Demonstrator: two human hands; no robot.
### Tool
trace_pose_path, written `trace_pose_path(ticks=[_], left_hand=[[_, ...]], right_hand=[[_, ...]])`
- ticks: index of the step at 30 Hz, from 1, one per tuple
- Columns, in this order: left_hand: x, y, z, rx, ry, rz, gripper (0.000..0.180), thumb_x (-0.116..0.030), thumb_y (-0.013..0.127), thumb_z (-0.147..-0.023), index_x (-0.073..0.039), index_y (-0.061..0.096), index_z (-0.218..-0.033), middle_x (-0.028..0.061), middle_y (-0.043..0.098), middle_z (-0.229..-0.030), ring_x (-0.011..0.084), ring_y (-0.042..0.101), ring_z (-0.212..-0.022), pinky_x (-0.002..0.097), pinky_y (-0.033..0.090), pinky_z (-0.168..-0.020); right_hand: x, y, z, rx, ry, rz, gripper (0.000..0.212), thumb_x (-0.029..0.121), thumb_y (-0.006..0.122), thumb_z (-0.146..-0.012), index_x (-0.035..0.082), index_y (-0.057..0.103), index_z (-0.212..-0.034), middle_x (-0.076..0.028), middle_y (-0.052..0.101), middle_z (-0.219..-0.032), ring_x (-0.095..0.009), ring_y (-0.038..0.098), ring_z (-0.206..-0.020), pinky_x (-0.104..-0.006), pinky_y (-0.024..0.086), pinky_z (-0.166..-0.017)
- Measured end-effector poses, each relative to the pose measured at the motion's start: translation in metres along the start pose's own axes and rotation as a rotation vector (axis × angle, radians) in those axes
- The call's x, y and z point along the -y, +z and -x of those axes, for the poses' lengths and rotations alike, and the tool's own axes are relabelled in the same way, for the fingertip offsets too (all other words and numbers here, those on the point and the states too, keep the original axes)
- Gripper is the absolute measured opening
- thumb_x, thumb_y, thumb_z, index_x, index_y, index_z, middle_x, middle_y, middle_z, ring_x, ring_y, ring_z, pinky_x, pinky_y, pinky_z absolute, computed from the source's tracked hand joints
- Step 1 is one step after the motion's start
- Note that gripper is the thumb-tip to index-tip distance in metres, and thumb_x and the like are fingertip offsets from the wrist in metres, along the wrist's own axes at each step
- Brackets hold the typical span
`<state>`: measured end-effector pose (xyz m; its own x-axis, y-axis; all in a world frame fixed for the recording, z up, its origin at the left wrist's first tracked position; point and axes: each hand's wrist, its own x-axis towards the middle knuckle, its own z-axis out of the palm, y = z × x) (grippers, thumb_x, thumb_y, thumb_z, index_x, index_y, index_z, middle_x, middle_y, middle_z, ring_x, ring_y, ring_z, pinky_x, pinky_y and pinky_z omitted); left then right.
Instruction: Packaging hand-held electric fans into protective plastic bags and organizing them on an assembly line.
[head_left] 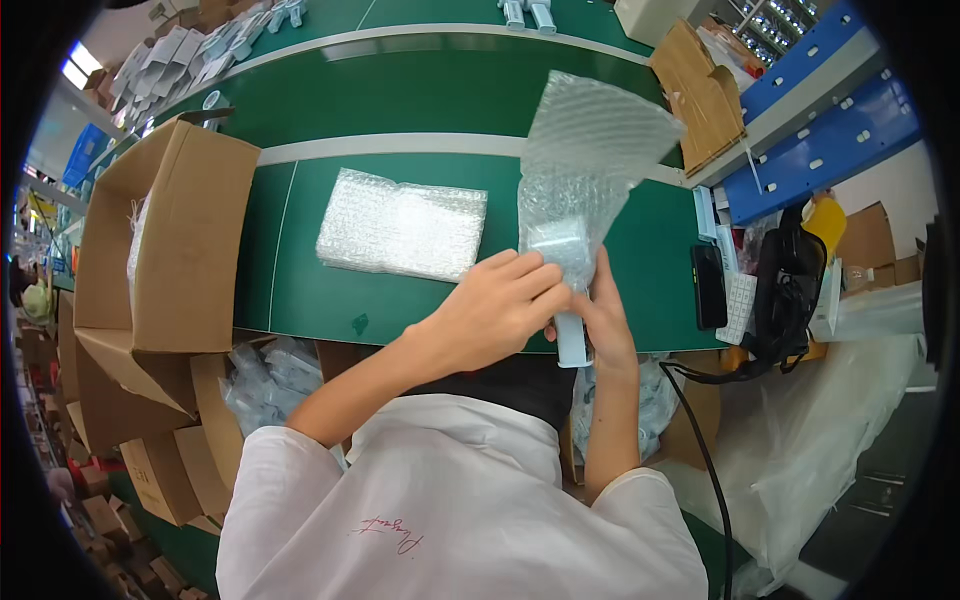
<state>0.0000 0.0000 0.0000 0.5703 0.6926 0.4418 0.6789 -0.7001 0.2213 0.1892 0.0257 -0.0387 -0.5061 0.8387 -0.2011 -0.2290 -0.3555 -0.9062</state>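
The left hand (508,303) curls its fingers at the open end of a clear bubble bag (600,130), above the near edge of the green worktable (640,250). The right hand (606,312) grips a light-blue part (572,342), its upper portion inside the bag and its lower end protruding. A stack of bubble bags (400,225) lies flat left of the hands, inward from the near edge. An open cardboard box (195,245) stands at the left end; a black phone (709,287) and a white keyboard (739,308) lie side by side toward the near right corner.
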Motion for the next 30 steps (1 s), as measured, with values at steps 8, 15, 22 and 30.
trace_pose_path(ticks=[8, 15, 22, 30], left_hand=[[-0.014, 0.013, 0.012, -0.443, -0.218, 0.438, 0.030, -0.016, 0.073, -0.080, -0.006, 0.057, -0.102, 0.0044, 0.056, -0.091, 0.0188, 0.052, -0.078, 0.0281, 0.045, -0.066], [-0.012, 0.013, 0.012, -0.367, -0.451, 0.648, 0.023, -0.009, 0.068, -0.080, -0.004, 0.059, -0.100, 0.0054, 0.059, -0.088, 0.0191, 0.055, -0.072, 0.0300, 0.046, -0.060], [-0.007, 0.032, 0.011, -0.428, -0.389, 0.224, 0.014, -0.008, 0.068, -0.080, -0.005, 0.060, -0.091, 0.0053, 0.058, -0.076, 0.0210, 0.056, -0.060, 0.0306, 0.044, -0.052], [-0.009, 0.049, 0.011, -0.406, -0.432, 0.204, 0.011, -0.003, 0.069, -0.077, -0.005, 0.061, -0.085, 0.0050, 0.059, -0.074, 0.0187, 0.053, -0.056, 0.0290, 0.042, -0.051]], right_hand=[[0.017, 0.016, 0.041, -0.050, -0.185, -0.111, 0.059, 0.019, 0.055, -0.099, 0.006, 0.025, -0.148, -0.027, 0.063, -0.111, -0.029, 0.070, -0.069, -0.0286, 0.055, -0.045], [0.004, 0.024, 0.044, -0.095, -0.109, -0.064, 0.056, 0.039, 0.037, -0.106, -0.005, 0.033, -0.141, -0.027, 0.063, -0.107, -0.026, 0.066, -0.061, -0.0294, 0.052, -0.039], [-0.010, 0.014, 0.043, -0.075, -0.035, -0.062, 0.059, 0.046, 0.031, -0.107, -0.004, 0.040, -0.136, -0.025, 0.064, -0.105, -0.027, 0.068, -0.065, -0.0291, 0.055, -0.043], [-0.014, 0.020, 0.040, -0.427, -0.032, -0.095, 0.059, 0.046, 0.030, -0.107, -0.005, 0.044, -0.133, -0.020, 0.064, -0.104, -0.020, 0.066, -0.063, -0.0289, 0.053, -0.040]])
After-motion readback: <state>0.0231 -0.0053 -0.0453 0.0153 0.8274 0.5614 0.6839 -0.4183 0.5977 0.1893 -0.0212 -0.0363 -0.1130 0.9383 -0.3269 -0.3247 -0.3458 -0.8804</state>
